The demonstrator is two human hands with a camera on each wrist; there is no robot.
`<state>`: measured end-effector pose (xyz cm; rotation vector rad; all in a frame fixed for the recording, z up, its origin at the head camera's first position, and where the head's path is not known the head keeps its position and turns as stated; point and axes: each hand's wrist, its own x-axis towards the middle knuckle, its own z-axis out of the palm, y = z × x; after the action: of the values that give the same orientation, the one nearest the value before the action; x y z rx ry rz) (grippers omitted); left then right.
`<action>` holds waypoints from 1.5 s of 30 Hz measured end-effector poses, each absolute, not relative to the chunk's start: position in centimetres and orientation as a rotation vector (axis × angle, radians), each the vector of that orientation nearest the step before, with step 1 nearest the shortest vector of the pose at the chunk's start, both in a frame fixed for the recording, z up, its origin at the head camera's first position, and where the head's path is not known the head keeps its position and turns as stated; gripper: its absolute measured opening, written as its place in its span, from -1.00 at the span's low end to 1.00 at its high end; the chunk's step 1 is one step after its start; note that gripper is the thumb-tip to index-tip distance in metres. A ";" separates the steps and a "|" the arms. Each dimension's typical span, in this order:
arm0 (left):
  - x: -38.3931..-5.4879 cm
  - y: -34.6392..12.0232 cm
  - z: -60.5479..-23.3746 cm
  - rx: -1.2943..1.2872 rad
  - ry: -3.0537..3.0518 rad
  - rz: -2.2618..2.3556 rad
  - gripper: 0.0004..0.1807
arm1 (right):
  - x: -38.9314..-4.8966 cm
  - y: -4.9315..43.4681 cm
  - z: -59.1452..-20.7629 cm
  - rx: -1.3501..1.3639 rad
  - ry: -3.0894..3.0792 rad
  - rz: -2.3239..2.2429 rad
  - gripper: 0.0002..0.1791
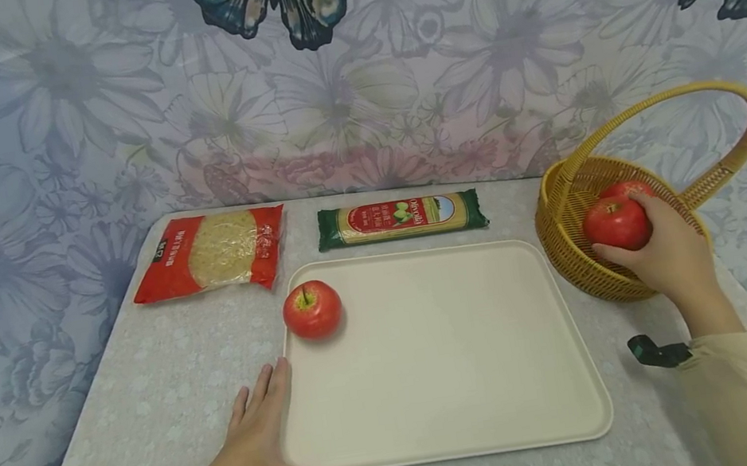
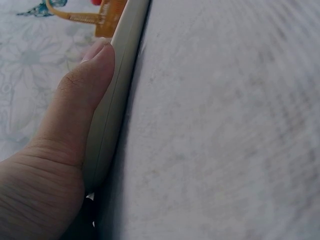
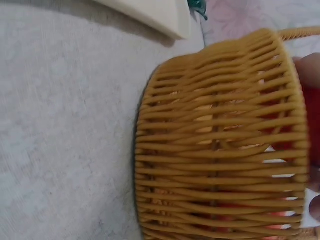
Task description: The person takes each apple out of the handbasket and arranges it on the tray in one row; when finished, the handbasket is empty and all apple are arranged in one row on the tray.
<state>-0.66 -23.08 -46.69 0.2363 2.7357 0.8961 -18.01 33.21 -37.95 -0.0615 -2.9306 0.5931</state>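
My right hand [image 1: 673, 248] grips a red apple [image 1: 615, 224] at the mouth of the yellow wicker basket [image 1: 586, 278]. Behind it another red apple [image 1: 630, 188] shows inside the basket. In the right wrist view the basket's woven side [image 3: 220, 140] fills the middle, with fingertips [image 3: 309, 70] at its rim. My left hand [image 1: 253, 444] rests against the left edge of a cream tray [image 1: 451, 366], fingers spread and thumb at the near corner. A third red apple [image 1: 312, 310] sits in the tray's far left corner.
A red bag with a clear window [image 1: 224, 249] lies at the back left of the table. A green and yellow packet [image 1: 402, 218] lies behind the tray. The basket's tall handle [image 1: 685, 90] arches up at the right. A patterned wall covering stands behind.
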 end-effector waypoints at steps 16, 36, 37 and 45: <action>-0.7 -23.1 -46.6 0.230 2.731 0.885 0.76 | -14.9 25.6 -35.3 0.277 -2.629 0.885 -0.01; -0.8 -23.2 -46.6 0.248 2.734 0.888 0.73 | -16.7 12.4 -40.1 0.764 -2.800 1.085 -0.06; -0.8 -23.2 -46.5 0.248 2.735 0.887 0.73 | -16.8 11.9 -40.3 0.774 -2.812 1.084 -0.06; -0.7 -23.2 -46.5 0.236 2.735 0.878 0.75 | -16.9 9.0 -41.8 0.787 -2.925 1.108 -0.06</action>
<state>-0.75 -23.19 -46.49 0.2358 2.7351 0.8779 -16.92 8.99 -41.79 0.7869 -2.9245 1.1081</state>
